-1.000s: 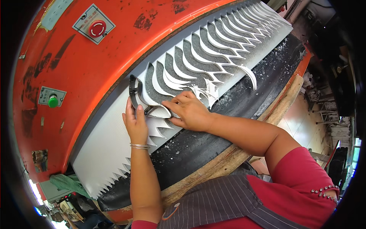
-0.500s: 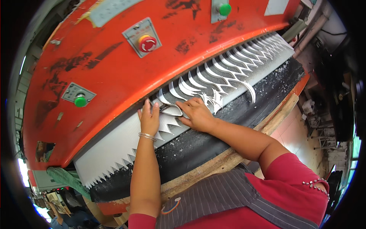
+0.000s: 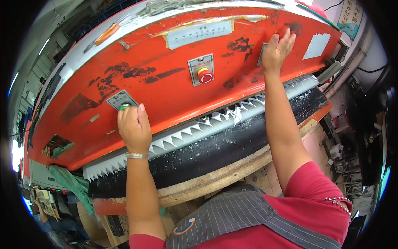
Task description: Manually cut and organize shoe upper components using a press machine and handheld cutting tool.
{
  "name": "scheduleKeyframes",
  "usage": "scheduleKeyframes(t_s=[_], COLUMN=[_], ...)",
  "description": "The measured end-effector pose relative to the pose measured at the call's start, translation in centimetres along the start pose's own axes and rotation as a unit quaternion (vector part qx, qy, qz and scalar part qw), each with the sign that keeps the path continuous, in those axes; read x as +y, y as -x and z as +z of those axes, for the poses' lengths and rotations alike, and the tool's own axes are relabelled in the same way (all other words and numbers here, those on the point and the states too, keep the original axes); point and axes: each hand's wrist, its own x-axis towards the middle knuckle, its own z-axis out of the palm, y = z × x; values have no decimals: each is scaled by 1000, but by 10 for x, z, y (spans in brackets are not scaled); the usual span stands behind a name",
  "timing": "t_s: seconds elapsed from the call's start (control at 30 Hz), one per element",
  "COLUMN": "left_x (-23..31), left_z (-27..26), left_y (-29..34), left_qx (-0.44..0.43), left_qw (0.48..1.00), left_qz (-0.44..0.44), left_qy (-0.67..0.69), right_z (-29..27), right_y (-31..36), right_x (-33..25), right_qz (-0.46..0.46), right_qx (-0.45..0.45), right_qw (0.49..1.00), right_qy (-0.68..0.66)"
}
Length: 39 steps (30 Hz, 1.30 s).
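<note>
At the far left, a green cloth (image 3: 68,182) is seen hanging below the lower edge of the orange machine housing (image 3: 166,89). Further right, the left hand (image 3: 133,126) is raised against the housing, its fingers curled loosely together and holding nothing, with the fingertips pressed on a green push button (image 3: 124,107) set in a small grey plate. A metal bangle (image 3: 137,155) is worn on that wrist. Below the hand, a white sheet cut into pointed, tooth-like shapes (image 3: 199,128) is laid along a black bed (image 3: 215,151), which is carried on a worn wooden board (image 3: 232,172). Near the middle of the housing, a red emergency stop button (image 3: 205,76) on a yellow ring is left untouched, well apart from both hands. At the upper right, the right hand (image 3: 277,50) is pressed flat against the housing over a second grey plate (image 3: 262,54), fingers loosely spread and empty; the button beneath it is hidden by the palm.
</note>
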Motion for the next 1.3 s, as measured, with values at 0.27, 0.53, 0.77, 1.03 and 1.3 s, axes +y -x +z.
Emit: scheduleKeyframes(t_s=[0.27, 0.53, 0.77, 1.03, 1.3], left_x=[42, 91, 102, 86, 67], left_z=[-34, -45, -47, -48, -1], left_y=[158, 213, 232, 224, 239], left_qx=[-297, -298, -289, -271, -329], left_qw=[914, 929, 930, 941, 939], left_qz=[-187, -195, -207, -119, -100], left_qy=[203, 98, 91, 166, -5], right_z=[-133, -199, -222, -170, -107], right_y=[170, 259, 273, 227, 268], right_x=[-63, -127, -124, -128, -113], right_qz=[-91, -207, -204, -85, -58], right_qx=[-582, -718, -703, -663, -625], right_qw=[798, 649, 672, 744, 774], right_qy=[-125, -144, -111, -10, 82])
